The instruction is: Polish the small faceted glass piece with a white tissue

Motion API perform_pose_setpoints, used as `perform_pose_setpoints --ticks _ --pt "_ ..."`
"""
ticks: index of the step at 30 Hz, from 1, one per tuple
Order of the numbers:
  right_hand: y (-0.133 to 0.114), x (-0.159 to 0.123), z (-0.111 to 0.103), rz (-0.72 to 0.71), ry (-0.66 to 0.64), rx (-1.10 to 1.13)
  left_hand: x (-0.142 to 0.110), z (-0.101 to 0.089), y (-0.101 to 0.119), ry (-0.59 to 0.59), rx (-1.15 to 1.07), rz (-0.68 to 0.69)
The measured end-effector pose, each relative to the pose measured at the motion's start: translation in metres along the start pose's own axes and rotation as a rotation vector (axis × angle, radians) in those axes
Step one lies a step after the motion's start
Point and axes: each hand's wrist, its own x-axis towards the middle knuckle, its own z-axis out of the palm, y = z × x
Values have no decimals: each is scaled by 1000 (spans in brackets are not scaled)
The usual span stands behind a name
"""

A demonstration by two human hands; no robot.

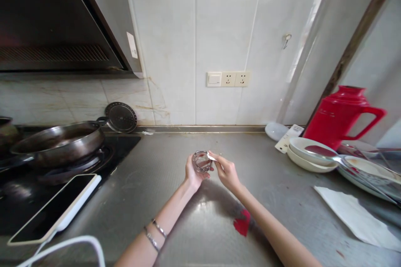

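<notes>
My left hand (192, 174) is wrapped round a small clear glass (201, 161), held above the steel counter (175, 200) with its mouth turned toward me. My right hand (226, 171) pinches a small white scrap (211, 157), maybe paper or cloth, against the rim of the glass. Two thin bracelets (155, 233) sit on my left wrist.
A dark wok (59, 142) rests on the stove at left, with a tablet (53, 208) and white cable in front. At right stand a red thermos jug (340, 117), stacked white plates (310, 154) with a ladle, and a white paper sheet (354, 217). A wall socket (228, 79) is behind.
</notes>
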Motion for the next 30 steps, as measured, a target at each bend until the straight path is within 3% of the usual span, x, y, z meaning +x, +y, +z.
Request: perform_pose_setpoints --ticks 7,12,24,30 --pt "-13 -3 4 -300 -114 -142 5 -2 5 158 -133 17" --pt "-27 -6 13 -444 -216 -209 7 -2 2 148 -222 38" --pt "-18 6 -4 -437 -173 -244 -3 6 -13 50 128 17" --pt "-6 5 -3 -222 -133 -109 -3 6 -18 -25 216 -36"
